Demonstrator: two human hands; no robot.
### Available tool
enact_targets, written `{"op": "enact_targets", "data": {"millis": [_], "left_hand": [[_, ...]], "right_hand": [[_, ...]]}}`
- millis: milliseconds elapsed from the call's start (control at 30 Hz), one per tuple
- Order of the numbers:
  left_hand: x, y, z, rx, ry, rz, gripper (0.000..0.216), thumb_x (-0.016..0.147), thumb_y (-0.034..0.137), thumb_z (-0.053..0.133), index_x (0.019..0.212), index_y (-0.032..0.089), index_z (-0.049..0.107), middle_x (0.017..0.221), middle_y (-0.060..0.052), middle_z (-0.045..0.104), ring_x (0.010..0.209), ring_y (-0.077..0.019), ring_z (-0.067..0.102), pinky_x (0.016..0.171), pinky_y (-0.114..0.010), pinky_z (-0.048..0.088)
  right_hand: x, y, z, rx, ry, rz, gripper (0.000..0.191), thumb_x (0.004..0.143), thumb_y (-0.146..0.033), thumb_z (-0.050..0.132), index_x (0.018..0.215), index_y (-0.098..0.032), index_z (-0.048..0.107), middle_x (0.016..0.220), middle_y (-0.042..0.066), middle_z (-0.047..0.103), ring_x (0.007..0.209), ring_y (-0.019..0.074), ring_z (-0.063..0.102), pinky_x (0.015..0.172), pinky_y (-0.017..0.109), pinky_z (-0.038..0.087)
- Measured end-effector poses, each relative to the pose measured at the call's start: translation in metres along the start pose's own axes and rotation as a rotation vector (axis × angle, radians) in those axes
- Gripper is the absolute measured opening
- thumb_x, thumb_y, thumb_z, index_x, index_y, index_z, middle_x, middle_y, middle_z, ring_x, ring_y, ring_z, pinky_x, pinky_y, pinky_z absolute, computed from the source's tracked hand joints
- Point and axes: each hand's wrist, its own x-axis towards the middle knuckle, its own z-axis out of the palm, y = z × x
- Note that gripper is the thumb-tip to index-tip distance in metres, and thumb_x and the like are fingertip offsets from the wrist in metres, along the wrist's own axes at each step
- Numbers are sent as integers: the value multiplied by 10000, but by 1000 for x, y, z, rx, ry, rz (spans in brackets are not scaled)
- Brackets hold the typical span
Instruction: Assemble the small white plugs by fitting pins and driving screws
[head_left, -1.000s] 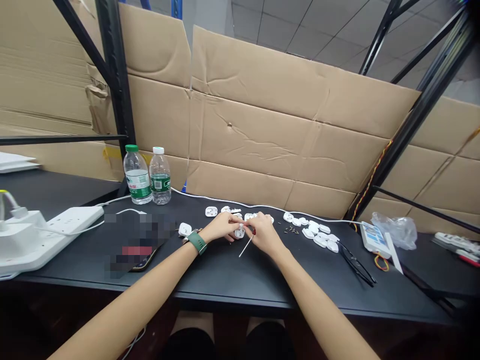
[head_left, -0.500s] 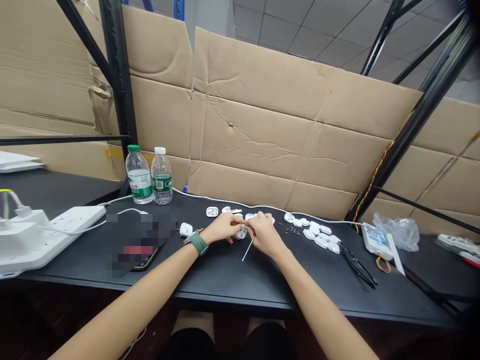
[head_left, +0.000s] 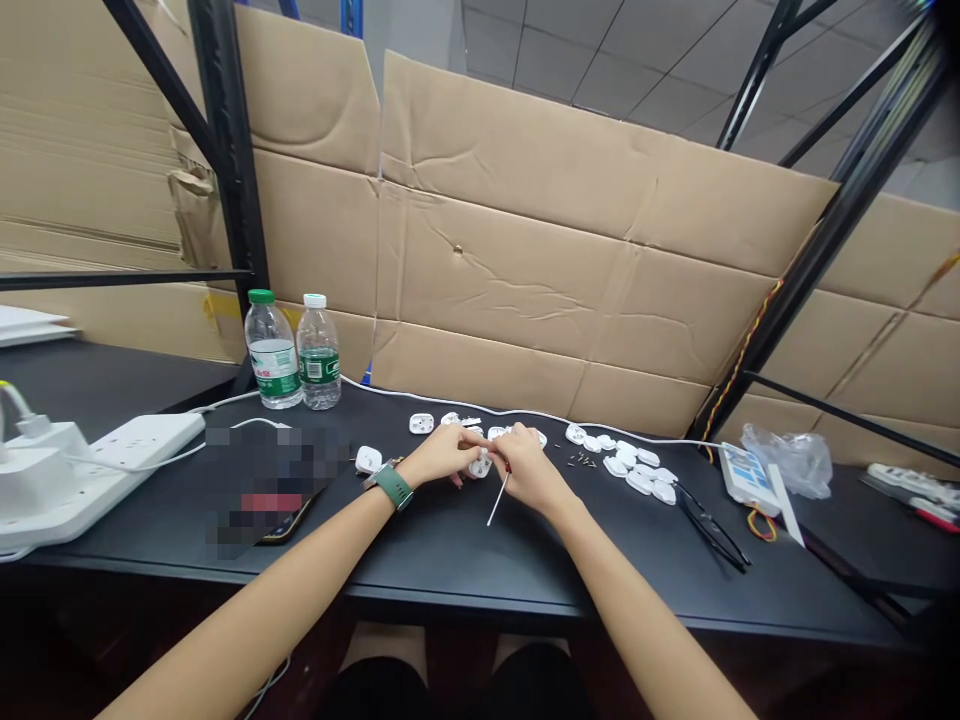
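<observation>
My left hand (head_left: 446, 454), with a green-banded watch on its wrist, is closed on a small white plastic housing (head_left: 480, 467). Close against it, my right hand (head_left: 527, 462) is closed round a screwdriver (head_left: 497, 499); its thin metal shaft points down toward me, away from the housing, and a bit of red handle shows at the fingers. The fingertips of both hands meet at the housing, so its upper part is partly hidden. Behind the hands lie more white plastic parts (head_left: 421, 424). Small screws (head_left: 583, 460) are scattered right of my right hand.
White covers (head_left: 640, 481) lie grouped at the right, beside black-framed glasses (head_left: 712, 532). Two water bottles (head_left: 274, 360) stand at the back left. A power strip (head_left: 142, 450), a phone (head_left: 289, 524) and a white plug-like piece (head_left: 368, 460) are on the left. Cardboard (head_left: 510, 240) walls the back.
The view has shifted slightly. The screwdriver's shaft has swung a little to the right at its lower end. Both hands keep their hold close together.
</observation>
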Motion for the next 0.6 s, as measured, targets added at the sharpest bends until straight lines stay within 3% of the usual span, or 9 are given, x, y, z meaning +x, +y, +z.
{"op": "enact_targets", "data": {"millis": [600], "left_hand": [[-2, 3, -1, 19, -18, -1, 397, 851, 320, 593, 1181, 176, 759, 915, -92, 746, 704, -212, 722, 460, -227, 564]], "right_hand": [[0, 0, 4, 59, 43, 66, 145, 960, -204, 524, 826, -196, 578, 734, 35, 582, 824, 212, 489, 773, 330, 326]]}}
